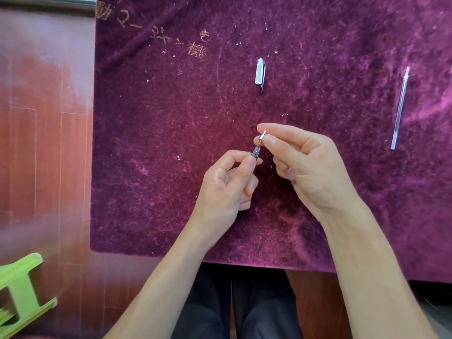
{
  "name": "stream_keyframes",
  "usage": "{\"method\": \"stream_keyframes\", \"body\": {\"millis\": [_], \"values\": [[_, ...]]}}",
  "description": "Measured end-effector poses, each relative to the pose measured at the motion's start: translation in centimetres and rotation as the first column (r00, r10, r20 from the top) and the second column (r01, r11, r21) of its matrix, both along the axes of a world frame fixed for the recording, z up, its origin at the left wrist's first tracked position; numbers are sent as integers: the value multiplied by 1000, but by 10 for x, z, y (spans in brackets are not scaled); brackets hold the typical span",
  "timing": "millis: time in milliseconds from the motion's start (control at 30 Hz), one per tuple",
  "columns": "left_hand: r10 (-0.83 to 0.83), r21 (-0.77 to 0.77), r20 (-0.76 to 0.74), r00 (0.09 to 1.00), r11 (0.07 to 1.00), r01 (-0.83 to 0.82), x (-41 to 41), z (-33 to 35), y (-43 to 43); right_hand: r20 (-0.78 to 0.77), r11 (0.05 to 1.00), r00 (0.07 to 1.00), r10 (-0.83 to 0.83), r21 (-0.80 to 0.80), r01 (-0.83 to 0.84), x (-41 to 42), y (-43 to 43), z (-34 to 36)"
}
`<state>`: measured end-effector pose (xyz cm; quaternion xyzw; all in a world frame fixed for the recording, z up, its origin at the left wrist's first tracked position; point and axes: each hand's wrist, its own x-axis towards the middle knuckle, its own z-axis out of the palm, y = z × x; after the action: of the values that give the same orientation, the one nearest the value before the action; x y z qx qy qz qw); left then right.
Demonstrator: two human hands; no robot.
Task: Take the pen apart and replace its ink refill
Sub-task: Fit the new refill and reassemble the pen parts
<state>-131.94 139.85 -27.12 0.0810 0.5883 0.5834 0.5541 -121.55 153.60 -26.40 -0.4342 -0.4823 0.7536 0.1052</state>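
Head view looks down on a purple velvet cloth (171,143) spread over a table, with both bare hands raised just above it near the middle. The left hand (227,184) pinches the pen barrel (255,152) between thumb and forefinger, only its threaded dark end showing past the fingertips; the other fingers curl loosely toward the palm. The right hand (305,162) grips the small metal tip cone (263,136) between thumb and forefinger, the cone drawn a little way off the barrel along a thin shaft that joins the two. Farther up the cloth lies the clear pen cap (260,72), apart from both hands. Well off to the right rests a thin clear refill (400,108), lying nearly lengthwise. A green plastic stool (19,289) stands on the wooden floor (44,143) at lower left.
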Motion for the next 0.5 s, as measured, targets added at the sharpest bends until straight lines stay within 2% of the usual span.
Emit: {"method": "stream_keyframes", "body": {"millis": [500], "values": [[10, -7, -14, 1000, 1000, -10, 0, -2, 1, 19, 995, 998, 54, 87, -55, 5, -4, -6]]}}
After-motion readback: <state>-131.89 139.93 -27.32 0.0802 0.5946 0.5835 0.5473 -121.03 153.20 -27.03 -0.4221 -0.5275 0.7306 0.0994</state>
